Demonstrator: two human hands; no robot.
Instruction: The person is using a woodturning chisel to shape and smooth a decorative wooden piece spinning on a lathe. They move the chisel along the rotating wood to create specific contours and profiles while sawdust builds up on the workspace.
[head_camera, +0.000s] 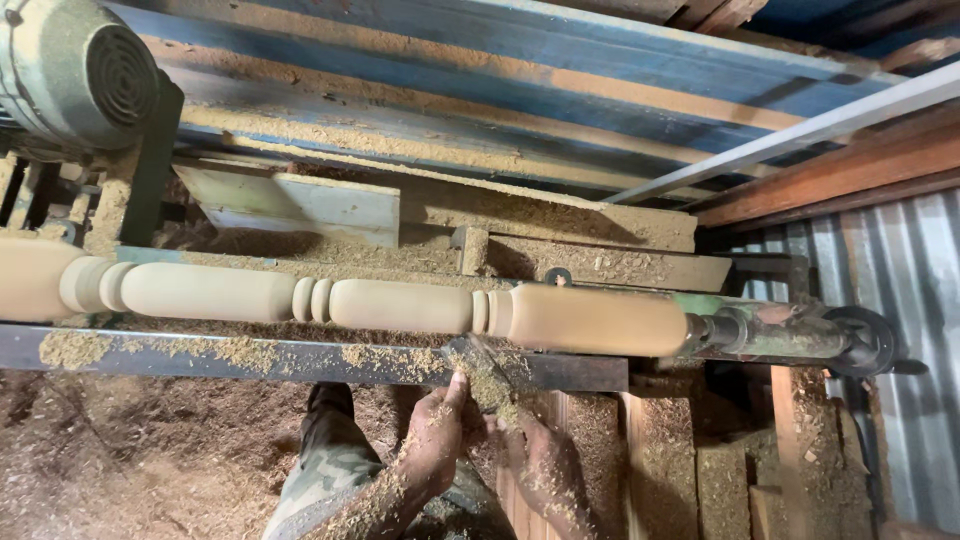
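Observation:
A pale turned wooden spindle (400, 305) with beads and grooves is mounted across a lathe, from the left end to the tailstock (780, 335) at the right. Below it runs a dark metal tool rest bar (250, 355) strewn with sawdust. A sawdust-coated chisel (482, 375) lies across this bar, its tip just under the spindle near a pair of beads. My left hand (435, 440) grips the chisel from the left with the thumb up along it. My right hand (545, 470) holds it lower down on the right. Both hands are dusted with shavings.
A grey electric motor (75, 70) sits at the top left. Blue-painted boards (520, 60) and sawdust-covered planks lie behind the lathe. Corrugated metal sheeting (900, 330) stands at the right. My camouflage trouser leg (325, 470) and heaped sawdust are below.

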